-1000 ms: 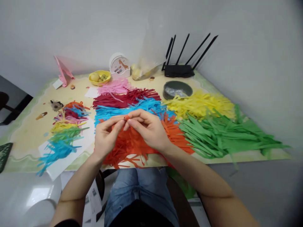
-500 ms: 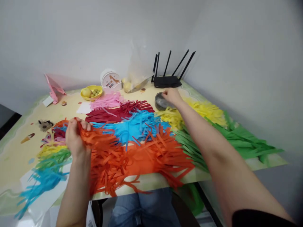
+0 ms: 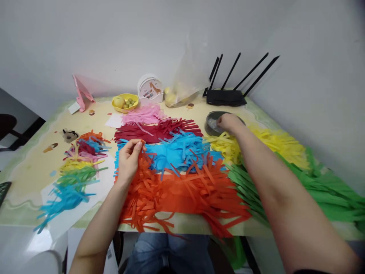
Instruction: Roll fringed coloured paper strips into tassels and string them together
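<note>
A: What's the biggest thing there?
B: The worktop, spread with paper cut into fringes.
A: What's on it?
B: Orange paper along the near edge, green paper to its right, blue paper just behind the orange, yellow paper behind the green.
A: Anything smaller?
B: A row of little tassels on the left, then a dark grey bowl beside the yellow paper, something clear inside.
A: And the hands?
B: The right hand reaches into the bowl, fingers bent down; I can't tell whether they have hold of anything. The left hand is at the orange paper's left end, thumb pressed to forefinger.
A: On what?
B: A tiny orange tip, pinched tight, with orange strands just below.
</note>
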A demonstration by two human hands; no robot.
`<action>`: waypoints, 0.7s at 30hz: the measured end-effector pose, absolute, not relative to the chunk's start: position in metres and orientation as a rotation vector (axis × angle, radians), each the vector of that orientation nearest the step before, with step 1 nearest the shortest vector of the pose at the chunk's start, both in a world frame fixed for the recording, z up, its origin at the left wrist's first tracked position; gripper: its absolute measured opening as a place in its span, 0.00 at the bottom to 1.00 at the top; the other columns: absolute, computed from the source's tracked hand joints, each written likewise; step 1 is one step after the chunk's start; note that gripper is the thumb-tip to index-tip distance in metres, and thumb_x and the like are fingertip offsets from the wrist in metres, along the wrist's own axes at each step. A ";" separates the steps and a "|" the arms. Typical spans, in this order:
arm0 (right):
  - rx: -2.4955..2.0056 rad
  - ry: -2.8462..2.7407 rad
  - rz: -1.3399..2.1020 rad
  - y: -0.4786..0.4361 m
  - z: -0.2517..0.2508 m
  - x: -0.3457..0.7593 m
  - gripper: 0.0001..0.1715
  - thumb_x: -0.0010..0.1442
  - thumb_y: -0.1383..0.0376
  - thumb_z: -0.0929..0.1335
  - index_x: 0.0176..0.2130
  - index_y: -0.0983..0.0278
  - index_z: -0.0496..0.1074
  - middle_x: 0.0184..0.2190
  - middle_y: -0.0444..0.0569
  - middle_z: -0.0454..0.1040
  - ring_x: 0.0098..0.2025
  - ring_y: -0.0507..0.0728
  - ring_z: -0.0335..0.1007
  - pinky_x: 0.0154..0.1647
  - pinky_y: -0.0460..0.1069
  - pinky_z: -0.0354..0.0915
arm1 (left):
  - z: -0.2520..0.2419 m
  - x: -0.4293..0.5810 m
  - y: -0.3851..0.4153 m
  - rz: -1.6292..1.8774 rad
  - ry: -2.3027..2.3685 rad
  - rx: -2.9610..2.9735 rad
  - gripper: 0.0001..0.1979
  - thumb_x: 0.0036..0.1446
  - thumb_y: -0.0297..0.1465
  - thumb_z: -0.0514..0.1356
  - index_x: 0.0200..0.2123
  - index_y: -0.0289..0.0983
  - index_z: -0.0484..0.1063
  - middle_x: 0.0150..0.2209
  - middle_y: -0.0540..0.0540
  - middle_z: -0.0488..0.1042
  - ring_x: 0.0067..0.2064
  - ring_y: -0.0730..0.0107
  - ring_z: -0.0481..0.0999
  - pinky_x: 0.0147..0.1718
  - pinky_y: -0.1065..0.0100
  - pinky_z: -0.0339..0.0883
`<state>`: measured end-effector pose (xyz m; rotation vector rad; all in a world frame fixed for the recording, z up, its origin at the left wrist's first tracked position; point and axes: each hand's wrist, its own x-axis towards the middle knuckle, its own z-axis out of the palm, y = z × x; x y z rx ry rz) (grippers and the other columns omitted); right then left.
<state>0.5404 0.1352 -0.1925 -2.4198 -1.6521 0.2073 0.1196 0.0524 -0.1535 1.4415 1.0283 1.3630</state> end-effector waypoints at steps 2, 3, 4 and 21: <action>-2.328 -1.460 0.143 0.125 -0.184 0.540 0.14 0.68 0.59 0.69 0.49 0.66 0.75 0.49 0.51 0.77 0.49 0.58 0.75 0.53 0.59 0.73 | -0.152 0.121 0.051 1.372 1.039 1.470 0.16 0.58 0.44 0.66 0.34 0.36 0.78 0.29 0.47 0.79 0.32 0.69 0.76 0.37 0.69 0.70; -2.251 -1.368 0.123 0.120 -0.179 0.538 0.12 0.68 0.60 0.69 0.46 0.66 0.75 0.47 0.52 0.78 0.49 0.58 0.75 0.53 0.59 0.72 | -0.152 0.121 0.050 1.377 1.038 1.488 0.15 0.58 0.44 0.66 0.34 0.36 0.79 0.29 0.47 0.79 0.33 0.69 0.77 0.38 0.69 0.71; -2.164 -1.307 0.112 0.115 -0.174 0.534 0.11 0.68 0.60 0.68 0.45 0.65 0.75 0.45 0.52 0.79 0.47 0.59 0.76 0.52 0.58 0.72 | -0.152 0.122 0.050 1.378 1.034 1.501 0.15 0.58 0.43 0.66 0.34 0.36 0.79 0.29 0.47 0.80 0.33 0.68 0.78 0.38 0.68 0.72; -0.926 -1.296 1.132 -0.023 -0.129 0.299 0.19 0.50 0.52 0.79 0.34 0.63 0.78 0.29 0.45 0.80 0.29 0.51 0.75 0.32 0.46 0.73 | -0.131 0.124 -0.006 1.308 0.960 1.920 0.05 0.61 0.30 0.63 0.35 0.36 0.79 0.36 0.46 0.83 0.37 0.68 0.82 0.39 0.69 0.73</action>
